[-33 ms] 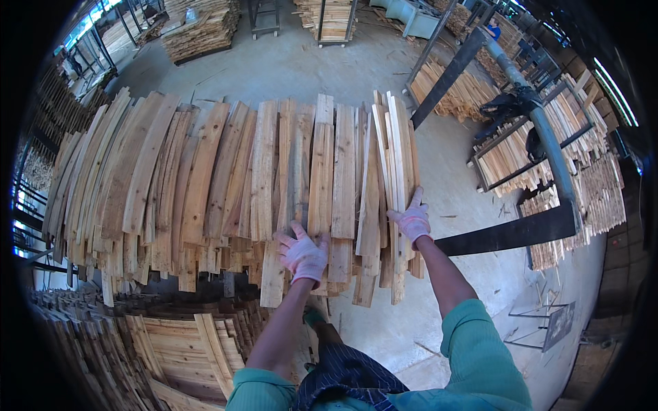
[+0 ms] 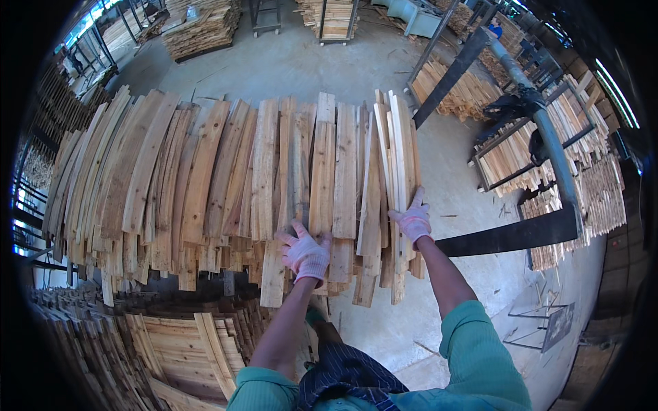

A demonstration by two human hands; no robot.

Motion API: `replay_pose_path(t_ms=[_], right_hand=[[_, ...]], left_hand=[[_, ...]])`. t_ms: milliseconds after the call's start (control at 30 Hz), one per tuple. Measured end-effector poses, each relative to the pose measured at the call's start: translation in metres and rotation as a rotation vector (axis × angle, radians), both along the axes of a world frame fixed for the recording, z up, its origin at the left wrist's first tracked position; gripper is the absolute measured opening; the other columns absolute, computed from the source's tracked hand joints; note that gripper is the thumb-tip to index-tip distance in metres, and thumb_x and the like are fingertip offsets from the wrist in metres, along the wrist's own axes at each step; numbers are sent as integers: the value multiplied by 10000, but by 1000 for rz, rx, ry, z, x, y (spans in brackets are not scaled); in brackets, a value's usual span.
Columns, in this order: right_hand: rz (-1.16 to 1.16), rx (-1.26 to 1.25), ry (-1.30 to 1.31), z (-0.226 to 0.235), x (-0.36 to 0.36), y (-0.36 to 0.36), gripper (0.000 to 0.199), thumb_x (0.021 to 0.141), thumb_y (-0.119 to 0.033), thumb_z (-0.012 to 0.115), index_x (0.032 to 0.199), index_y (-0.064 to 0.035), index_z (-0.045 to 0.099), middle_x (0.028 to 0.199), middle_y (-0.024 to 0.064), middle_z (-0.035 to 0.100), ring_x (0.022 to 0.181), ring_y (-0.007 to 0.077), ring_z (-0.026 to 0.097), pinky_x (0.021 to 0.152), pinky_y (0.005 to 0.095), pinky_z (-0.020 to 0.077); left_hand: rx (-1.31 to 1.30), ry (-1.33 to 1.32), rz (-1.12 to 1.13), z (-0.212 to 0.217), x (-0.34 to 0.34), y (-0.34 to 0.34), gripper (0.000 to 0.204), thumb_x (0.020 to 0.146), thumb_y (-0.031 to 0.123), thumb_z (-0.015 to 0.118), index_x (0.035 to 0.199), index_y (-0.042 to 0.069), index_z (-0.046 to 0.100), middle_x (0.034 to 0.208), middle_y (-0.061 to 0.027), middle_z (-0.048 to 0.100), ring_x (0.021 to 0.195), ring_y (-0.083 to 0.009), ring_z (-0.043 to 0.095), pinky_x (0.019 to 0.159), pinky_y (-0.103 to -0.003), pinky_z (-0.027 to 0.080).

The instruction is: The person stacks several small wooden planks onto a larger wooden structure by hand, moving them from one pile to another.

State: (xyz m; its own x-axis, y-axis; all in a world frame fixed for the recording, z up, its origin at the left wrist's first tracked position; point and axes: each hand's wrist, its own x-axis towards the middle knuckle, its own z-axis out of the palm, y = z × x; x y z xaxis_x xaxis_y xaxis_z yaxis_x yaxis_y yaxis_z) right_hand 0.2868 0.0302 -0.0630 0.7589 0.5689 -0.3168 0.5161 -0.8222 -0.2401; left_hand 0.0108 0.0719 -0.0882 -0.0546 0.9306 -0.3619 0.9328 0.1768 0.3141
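Note:
A wide row of rough pale wooden boards (image 2: 226, 178) lies side by side in front of me, their near ends uneven. My left hand (image 2: 305, 252), in a white and pink glove, rests flat with fingers spread on the near ends of the middle boards. At the row's right edge my right hand (image 2: 413, 218), gloved the same way, presses with straight fingers against several thin boards standing on edge (image 2: 397, 157). Neither hand closes around a board.
A black steel beam (image 2: 507, 236) and a grey pole (image 2: 541, 130) stand just right of my right hand. Racks of stacked boards (image 2: 582, 171) fill the right side. Another board stack (image 2: 171, 342) lies low on the left. Grey concrete floor (image 2: 295, 61) and more piles (image 2: 205, 27) lie beyond.

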Motion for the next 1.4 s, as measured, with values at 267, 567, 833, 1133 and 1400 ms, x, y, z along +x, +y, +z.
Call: replay_pose_path(t_ms=[267, 567, 833, 1133, 1400], right_hand=[[99, 422, 433, -19, 35, -1, 1245, 746, -320, 863, 1617, -79, 5, 1440, 271, 500, 1266, 378, 573, 1115, 409, 420], [264, 265, 467, 20, -120, 35, 1175, 796, -421, 800, 1616, -61, 39, 1383, 305, 549, 1212, 373, 619, 1059, 426, 486], [447, 307, 516, 25, -115, 21, 1139, 808, -554, 751, 1621, -76, 112, 1567, 341, 296, 1460, 435, 338, 1172, 424, 337], [169, -111, -247, -63, -25, -61, 618, 937, -437, 623, 1342, 6, 472, 1275, 287, 550, 1187, 439, 564, 983, 512, 492], [217, 164, -191, -36, -10, -56, 414, 986, -349, 518, 1121, 39, 573, 1113, 312, 626, 1050, 473, 604, 926, 533, 488]], left_hand=[[-132, -755, 158, -29, -33, 5, 1180, 756, 293, 874, 1599, 152, 61, 1475, -255, 422, 1286, -347, 525, 1091, -433, 435], [-53, -1034, 39, -38, -36, -37, 1122, 794, 233, 835, 1603, 132, 66, 1512, -237, 401, 1320, -314, 507, 1096, -403, 429], [-218, -316, 8, 22, -19, -39, 851, 923, 315, 658, 1611, 242, 162, 1416, -285, 415, 1288, -464, 472, 1094, -515, 401], [-530, -1628, 460, -30, -68, -21, 755, 890, 403, 727, 1493, 87, 402, 1365, -131, 569, 1135, -266, 594, 981, -424, 486], [-482, -728, 204, 15, -44, 1, 1233, 750, 647, 786, 1568, -2, 129, 1564, -273, 335, 1436, -376, 373, 1178, -404, 308]])
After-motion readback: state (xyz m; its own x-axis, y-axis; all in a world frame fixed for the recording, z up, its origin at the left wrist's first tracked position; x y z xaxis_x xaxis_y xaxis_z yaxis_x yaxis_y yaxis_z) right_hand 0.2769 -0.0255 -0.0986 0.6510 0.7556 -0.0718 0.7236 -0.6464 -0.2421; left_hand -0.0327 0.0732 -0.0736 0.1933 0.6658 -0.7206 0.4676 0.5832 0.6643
